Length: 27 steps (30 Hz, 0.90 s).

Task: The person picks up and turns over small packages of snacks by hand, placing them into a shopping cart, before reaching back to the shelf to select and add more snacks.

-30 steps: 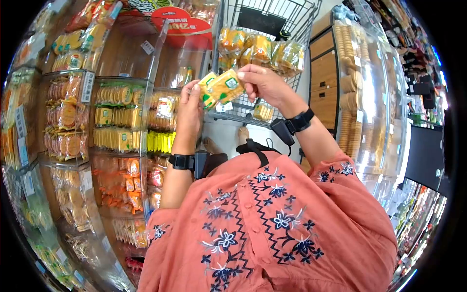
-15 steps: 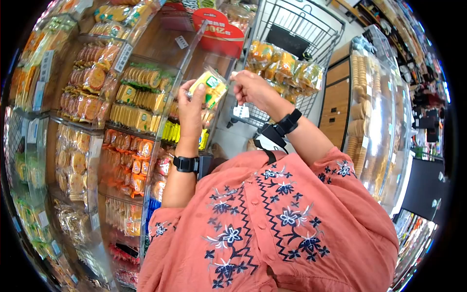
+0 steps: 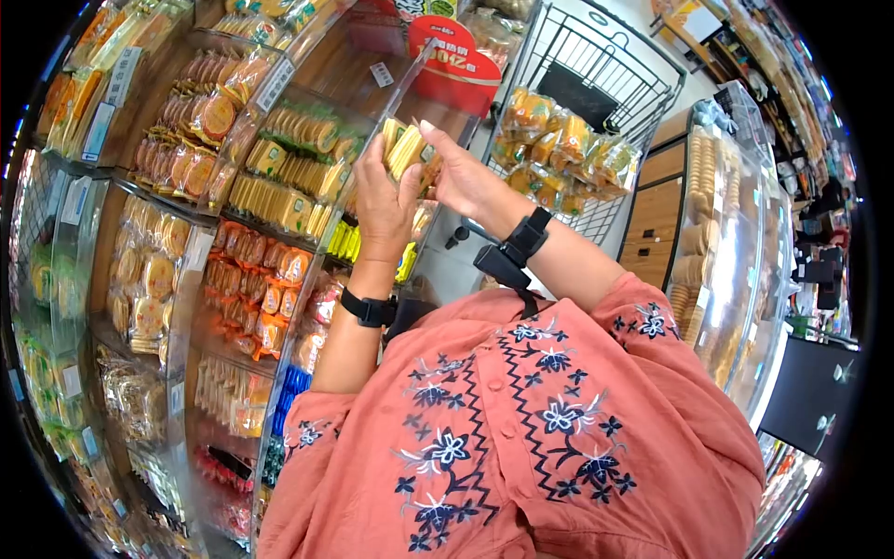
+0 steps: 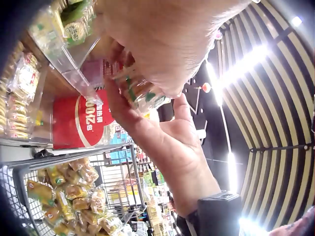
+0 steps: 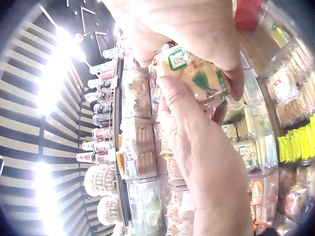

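In front of the chest, both hands hold a small stack of clear-wrapped yellow cracker packets (image 3: 404, 149), seen edge-on in the head view. My left hand (image 3: 384, 196) grips the stack from the left. From the other side, my right hand (image 3: 466, 179) has its thumb and fingers around it. The right wrist view shows the front packet (image 5: 194, 73) face-on, with green print and the left thumb pressed at its edge. In the left wrist view the hands cover most of the wrapper (image 4: 145, 93).
Shelf bins of wrapped crackers (image 3: 289, 191) and orange-wrapped snacks (image 3: 261, 279) line the left. A shopping cart (image 3: 605, 56) holding bagged snacks (image 3: 563, 140) stands ahead right. Behind it to the right is a clear-fronted bin unit (image 3: 722, 224). A red sign (image 3: 453, 65) tops the shelf.
The view has swung left, toward the shelves. Half a second ago the right hand was apart from the packets; now it is back on them. The packets have turned from face-on to edge-on.
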Each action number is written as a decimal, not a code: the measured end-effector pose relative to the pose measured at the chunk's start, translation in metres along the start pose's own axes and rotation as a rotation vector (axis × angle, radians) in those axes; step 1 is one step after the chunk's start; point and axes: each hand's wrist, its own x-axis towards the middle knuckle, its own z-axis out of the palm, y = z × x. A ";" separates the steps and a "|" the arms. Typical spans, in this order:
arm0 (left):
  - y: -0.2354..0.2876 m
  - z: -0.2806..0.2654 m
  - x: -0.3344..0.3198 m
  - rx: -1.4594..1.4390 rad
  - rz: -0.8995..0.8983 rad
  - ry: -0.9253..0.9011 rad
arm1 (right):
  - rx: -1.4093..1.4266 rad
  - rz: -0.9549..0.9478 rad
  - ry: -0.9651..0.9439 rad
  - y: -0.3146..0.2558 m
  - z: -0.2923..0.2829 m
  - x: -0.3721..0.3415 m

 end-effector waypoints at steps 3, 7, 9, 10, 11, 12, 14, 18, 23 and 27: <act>-0.004 -0.014 0.000 0.069 -0.021 -0.151 | -0.031 0.008 0.026 0.004 -0.007 0.009; -0.019 -0.031 0.007 0.111 -0.049 -0.315 | -0.048 0.015 0.030 0.014 0.001 0.012; -0.018 -0.036 0.010 0.085 -0.147 -0.364 | -0.089 0.048 0.046 0.017 0.009 0.012; -0.020 -0.038 0.011 0.072 -0.194 -0.388 | -0.112 0.044 0.031 0.019 0.011 0.015; -0.025 -0.039 0.012 0.099 -0.175 -0.363 | -0.135 0.039 0.018 0.022 0.012 0.018; -0.030 -0.042 0.015 0.054 -0.227 -0.371 | -0.157 0.030 0.008 0.023 0.012 0.021; -0.043 -0.048 0.023 -0.043 -0.328 -0.389 | -0.211 0.076 -0.006 0.023 -0.001 0.026; -0.095 -0.073 0.048 0.192 -0.261 -0.325 | -0.290 0.079 0.151 0.019 -0.003 0.024; -0.152 -0.103 0.065 0.492 -0.305 -0.227 | -0.244 0.096 0.189 0.020 -0.026 0.010; -0.184 -0.105 0.072 0.576 -0.408 -0.319 | -0.240 0.107 0.219 0.022 -0.030 0.002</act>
